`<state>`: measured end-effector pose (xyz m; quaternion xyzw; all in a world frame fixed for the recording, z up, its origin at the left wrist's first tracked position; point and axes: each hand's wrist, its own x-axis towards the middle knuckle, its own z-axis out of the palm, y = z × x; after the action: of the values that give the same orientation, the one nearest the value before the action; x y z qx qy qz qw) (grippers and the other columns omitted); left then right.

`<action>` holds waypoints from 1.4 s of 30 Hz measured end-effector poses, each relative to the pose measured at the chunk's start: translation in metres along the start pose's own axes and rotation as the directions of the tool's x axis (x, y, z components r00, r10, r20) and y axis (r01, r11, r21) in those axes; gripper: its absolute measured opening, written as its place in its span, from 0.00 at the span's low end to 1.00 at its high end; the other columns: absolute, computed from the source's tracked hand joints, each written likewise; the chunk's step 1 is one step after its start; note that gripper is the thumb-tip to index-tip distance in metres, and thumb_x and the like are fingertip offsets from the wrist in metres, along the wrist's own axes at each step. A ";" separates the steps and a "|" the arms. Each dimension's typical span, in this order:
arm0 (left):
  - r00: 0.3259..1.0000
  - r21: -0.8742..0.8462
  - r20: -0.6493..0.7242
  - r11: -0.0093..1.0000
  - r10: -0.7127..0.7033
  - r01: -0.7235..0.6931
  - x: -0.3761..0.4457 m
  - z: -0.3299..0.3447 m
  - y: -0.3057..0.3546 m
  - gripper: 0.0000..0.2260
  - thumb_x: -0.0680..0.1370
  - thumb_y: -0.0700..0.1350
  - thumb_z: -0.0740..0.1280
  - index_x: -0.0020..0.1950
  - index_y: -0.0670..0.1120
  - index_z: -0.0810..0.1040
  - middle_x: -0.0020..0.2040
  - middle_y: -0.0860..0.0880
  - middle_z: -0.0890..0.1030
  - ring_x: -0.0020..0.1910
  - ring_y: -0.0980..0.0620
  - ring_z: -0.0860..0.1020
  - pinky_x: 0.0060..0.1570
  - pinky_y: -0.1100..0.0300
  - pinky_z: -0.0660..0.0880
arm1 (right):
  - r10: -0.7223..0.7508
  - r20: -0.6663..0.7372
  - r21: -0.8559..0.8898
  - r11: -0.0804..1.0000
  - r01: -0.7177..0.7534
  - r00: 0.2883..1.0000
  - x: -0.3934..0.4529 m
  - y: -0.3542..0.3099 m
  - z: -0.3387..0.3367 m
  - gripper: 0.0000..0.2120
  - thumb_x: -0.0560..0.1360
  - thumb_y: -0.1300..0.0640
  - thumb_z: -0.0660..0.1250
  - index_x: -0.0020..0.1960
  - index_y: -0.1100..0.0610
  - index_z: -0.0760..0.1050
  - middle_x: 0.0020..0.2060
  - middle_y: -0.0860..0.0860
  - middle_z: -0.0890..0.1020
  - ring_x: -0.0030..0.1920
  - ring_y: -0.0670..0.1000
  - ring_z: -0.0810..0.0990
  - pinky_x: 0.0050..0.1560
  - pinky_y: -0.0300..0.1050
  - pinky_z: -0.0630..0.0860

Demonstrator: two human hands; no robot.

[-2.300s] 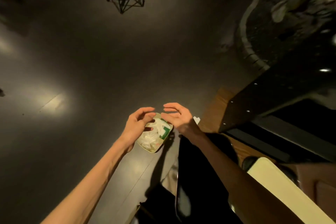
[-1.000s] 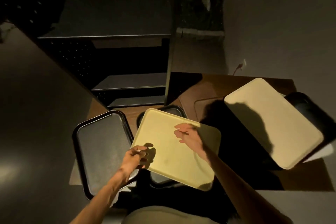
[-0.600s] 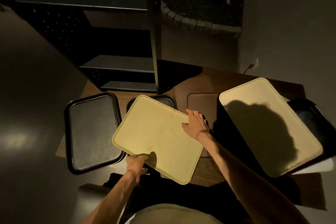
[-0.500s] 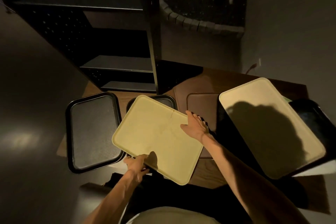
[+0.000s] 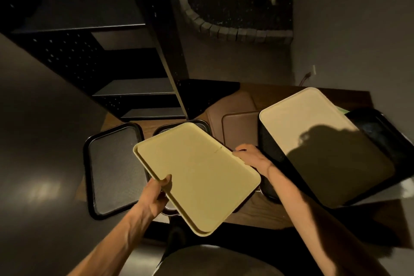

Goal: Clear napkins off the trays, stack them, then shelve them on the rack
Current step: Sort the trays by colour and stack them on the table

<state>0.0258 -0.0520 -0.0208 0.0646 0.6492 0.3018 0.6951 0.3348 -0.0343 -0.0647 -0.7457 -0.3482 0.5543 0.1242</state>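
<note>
At the left edge of the table a black tray lies flat and bare, with no napkin on it. Next to it the left hand holds the near-left rim of a yellow tray, the thumb on top and the fingers under it, so this grip is pinching the rim. The yellow tray is lifted and tilted above the middle of the table, over another dark tray of which only the far rim shows. Its surface looks clean. The right hand is at the far-right rim of the same tray; its grip seems to be closed on the edge, but the fingers are partly hidden. Further right a brown tray lies flat, and then a cream tray rests tilted on a black tray at the right edge. No napkins are seen on any tray, so I judge the clearing is mostly done. The stacking seems only to begin. The rack, behind the far-left corner of the table, has empty shelves, so the shelving is all left to do.
</note>
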 end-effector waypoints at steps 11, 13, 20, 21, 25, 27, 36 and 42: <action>0.978 0.204 0.200 0.979 -0.058 0.016 -0.051 0.090 0.040 0.11 0.78 0.31 0.57 0.54 0.39 0.77 0.46 0.41 0.84 0.43 0.45 0.83 0.35 0.54 0.81 | -0.087 -0.101 0.010 0.996 0.088 0.991 -0.035 0.018 -0.049 0.11 0.75 0.48 0.67 0.50 0.54 0.82 0.45 0.50 0.84 0.48 0.51 0.83 0.50 0.46 0.78; 0.969 0.255 0.244 0.966 -0.034 -0.030 -0.056 0.106 0.045 0.12 0.78 0.31 0.56 0.54 0.41 0.77 0.48 0.40 0.84 0.42 0.45 0.83 0.32 0.55 0.78 | -0.066 -0.125 0.051 0.996 0.073 0.990 -0.042 0.024 -0.056 0.10 0.78 0.51 0.66 0.54 0.54 0.80 0.47 0.50 0.83 0.49 0.50 0.81 0.45 0.41 0.76; 0.946 0.526 0.314 0.815 0.081 -0.245 -0.066 0.158 0.052 0.11 0.79 0.33 0.56 0.57 0.38 0.75 0.39 0.43 0.85 0.36 0.49 0.84 0.30 0.54 0.82 | -0.104 -0.595 -0.224 0.974 -0.041 0.797 -0.038 0.086 -0.072 0.10 0.69 0.55 0.68 0.50 0.50 0.81 0.51 0.50 0.85 0.52 0.57 0.83 0.55 0.46 0.79; 0.947 0.563 0.301 0.780 0.114 -0.273 -0.067 0.163 0.051 0.11 0.79 0.33 0.56 0.58 0.39 0.75 0.36 0.45 0.83 0.31 0.50 0.82 0.25 0.57 0.79 | -0.097 -0.641 -0.206 0.977 -0.049 0.761 -0.046 0.088 -0.071 0.12 0.69 0.59 0.70 0.52 0.53 0.80 0.51 0.54 0.84 0.53 0.59 0.82 0.55 0.48 0.78; 0.946 0.627 0.280 0.715 0.163 -0.309 -0.060 0.170 0.052 0.15 0.79 0.33 0.56 0.63 0.40 0.73 0.40 0.45 0.80 0.29 0.51 0.82 0.22 0.61 0.77 | -0.047 -0.628 -0.257 0.954 -0.151 0.777 -0.063 0.098 -0.063 0.18 0.71 0.56 0.72 0.59 0.58 0.76 0.55 0.59 0.79 0.56 0.61 0.79 0.56 0.49 0.77; 0.949 0.643 0.271 0.702 0.164 -0.305 -0.053 0.168 0.054 0.16 0.78 0.32 0.56 0.64 0.40 0.74 0.40 0.45 0.80 0.34 0.50 0.80 0.22 0.61 0.77 | -0.053 -0.619 -0.349 0.912 -0.214 0.784 -0.069 0.100 -0.062 0.17 0.72 0.56 0.70 0.59 0.58 0.75 0.55 0.59 0.78 0.55 0.60 0.79 0.54 0.48 0.76; 0.979 0.638 0.155 0.743 0.131 -0.200 -0.015 0.132 0.034 0.13 0.78 0.33 0.62 0.63 0.37 0.72 0.43 0.43 0.78 0.38 0.47 0.77 0.34 0.54 0.78 | -0.202 -0.478 -0.646 0.741 -0.186 0.855 -0.072 0.088 -0.068 0.12 0.73 0.61 0.66 0.55 0.60 0.74 0.55 0.57 0.77 0.54 0.59 0.79 0.50 0.48 0.75; 0.972 0.549 0.221 0.813 0.080 -0.192 -0.008 0.125 0.019 0.14 0.79 0.30 0.57 0.60 0.42 0.72 0.48 0.43 0.78 0.42 0.47 0.77 0.40 0.52 0.77 | -0.320 -0.559 -0.609 0.784 -0.117 0.765 -0.080 0.032 -0.053 0.08 0.72 0.60 0.64 0.51 0.57 0.75 0.50 0.55 0.78 0.50 0.59 0.81 0.47 0.51 0.78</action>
<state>0.1377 -0.0031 0.0139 0.3426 0.6349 0.1370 0.6788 0.3839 -0.0992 -0.0045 -0.8652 -0.4872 0.1169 0.0181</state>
